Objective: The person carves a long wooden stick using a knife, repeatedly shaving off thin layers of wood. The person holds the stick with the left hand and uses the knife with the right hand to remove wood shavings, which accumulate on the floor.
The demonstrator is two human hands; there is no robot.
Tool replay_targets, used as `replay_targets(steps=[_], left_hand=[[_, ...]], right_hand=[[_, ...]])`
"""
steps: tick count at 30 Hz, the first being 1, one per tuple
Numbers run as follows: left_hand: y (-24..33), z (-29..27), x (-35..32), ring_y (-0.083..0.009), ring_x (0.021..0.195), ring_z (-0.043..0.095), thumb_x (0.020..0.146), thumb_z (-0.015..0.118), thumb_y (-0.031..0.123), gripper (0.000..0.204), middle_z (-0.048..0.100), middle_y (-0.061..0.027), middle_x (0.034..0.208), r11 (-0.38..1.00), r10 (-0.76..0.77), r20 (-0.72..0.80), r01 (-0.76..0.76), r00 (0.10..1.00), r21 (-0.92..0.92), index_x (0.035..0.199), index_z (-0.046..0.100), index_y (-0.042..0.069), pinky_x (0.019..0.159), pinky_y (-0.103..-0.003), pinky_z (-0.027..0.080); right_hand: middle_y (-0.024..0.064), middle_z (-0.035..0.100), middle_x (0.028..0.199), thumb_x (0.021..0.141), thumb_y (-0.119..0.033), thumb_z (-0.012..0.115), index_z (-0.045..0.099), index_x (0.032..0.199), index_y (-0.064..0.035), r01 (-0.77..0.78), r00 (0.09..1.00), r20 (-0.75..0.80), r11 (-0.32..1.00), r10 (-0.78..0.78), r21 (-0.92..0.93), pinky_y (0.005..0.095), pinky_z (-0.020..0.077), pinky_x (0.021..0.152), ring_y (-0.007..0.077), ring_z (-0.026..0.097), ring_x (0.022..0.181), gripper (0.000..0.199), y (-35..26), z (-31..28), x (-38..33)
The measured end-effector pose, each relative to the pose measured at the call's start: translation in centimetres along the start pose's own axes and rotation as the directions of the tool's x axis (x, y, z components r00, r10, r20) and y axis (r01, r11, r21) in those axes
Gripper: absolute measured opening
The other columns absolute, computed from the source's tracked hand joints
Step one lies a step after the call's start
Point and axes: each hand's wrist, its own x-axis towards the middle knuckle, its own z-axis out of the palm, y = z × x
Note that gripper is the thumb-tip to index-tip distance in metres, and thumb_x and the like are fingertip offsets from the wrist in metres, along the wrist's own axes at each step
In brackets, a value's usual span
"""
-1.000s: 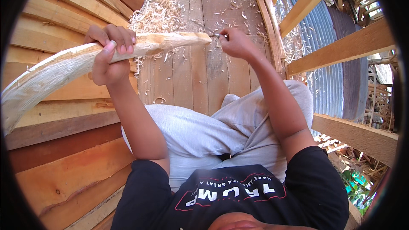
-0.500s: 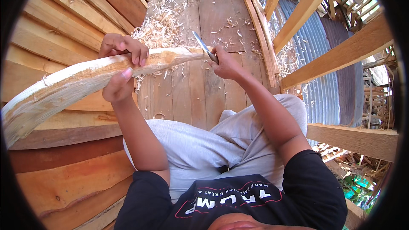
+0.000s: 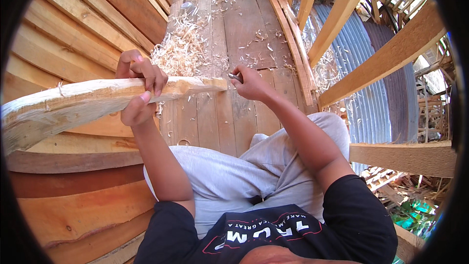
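Note:
A long, curved piece of pale wood point(image 3: 80, 97) stretches from the left rim to the middle of the view. Its surface is rough and whittled, and its narrow end points right. My left hand point(image 3: 150, 74) grips it near that end, fingers over the far side and thumb on the near side. Just right of the tip, my right hand point(image 3: 254, 84) is closed round a knife point(image 3: 235, 77). Only a short bit of the knife shows beside the fingers; most of the blade cannot be made out.
Curly wood shavings point(image 3: 181, 44) lie heaped on the plank floor point(image 3: 239, 14) beyond the wood. A plank wall point(image 3: 93, 10) runs along the left. Wooden rails point(image 3: 386, 58) and corrugated metal sheeting point(image 3: 361, 68) are on the right. My crossed legs point(image 3: 220, 166) are close below.
My right hand has come slightly nearer, and the knife blade, plain to see before, is now mostly out of sight. The wood's narrow end has dropped toward me and shifted left.

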Motion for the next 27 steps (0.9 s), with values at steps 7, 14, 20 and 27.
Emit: replay_targets(steps=[7,14,20,27], left_hand=[[-1.1,0.0,-0.4,-0.0227,0.079,0.051,0.073,0.052,0.009,0.03,0.047,-0.0082,0.077,0.967,0.229,-0.124,-0.211,0.965,0.142,0.102,0.05,0.004,0.081,-0.039,0.038],[0.1,1.8,0.1,-0.019,0.073,0.046,0.08,0.053,0.02,0.024,0.045,-0.0094,0.076,1.0,-0.022,-0.349,0.022,0.937,-0.004,0.094,0.049,0.001,0.077,-0.035,0.038],[-0.4,2.2,-0.1,-0.0149,0.057,0.039,0.085,0.054,0.028,0.025,0.038,-0.0037,0.063,1.0,0.023,-0.319,-0.016,0.948,0.023,0.077,0.041,0.007,0.064,-0.034,0.037],[-1.1,3.4,-0.2,-0.0145,0.056,0.038,0.085,0.053,0.025,0.023,0.037,-0.0033,0.063,0.999,0.028,-0.327,-0.014,0.945,0.046,0.076,0.041,0.007,0.062,-0.032,0.036]], right_hand=[[0.0122,0.064,0.081,0.087,-0.018,0.065,0.057,0.106,-0.0003,-0.053,0.998,-0.015,0.981,0.057,0.185,0.0327,0.0455,0.064,0.0169,0.057,0.069,0.027,-0.1,1.7,0.0],[0.0127,0.064,0.076,0.091,-0.027,0.057,0.061,0.1,0.0002,-0.083,0.989,0.144,0.946,0.04,0.313,0.0354,0.0473,0.067,0.0208,0.061,0.072,0.029,-1.7,1.7,0.0],[0.0087,0.055,0.064,0.1,-0.045,0.029,0.061,0.094,0.0002,-0.537,0.796,0.37,0.841,0.48,0.065,0.0374,0.0417,0.049,0.02,0.051,0.05,0.056,-2.7,1.7,-0.7],[0.0348,0.061,0.087,0.097,-0.036,0.029,0.063,0.084,0.0106,-0.119,0.991,0.065,0.99,0.114,0.079,0.0537,0.0446,0.083,0.0512,0.059,0.087,0.059,-6.8,3.1,-1.6]])
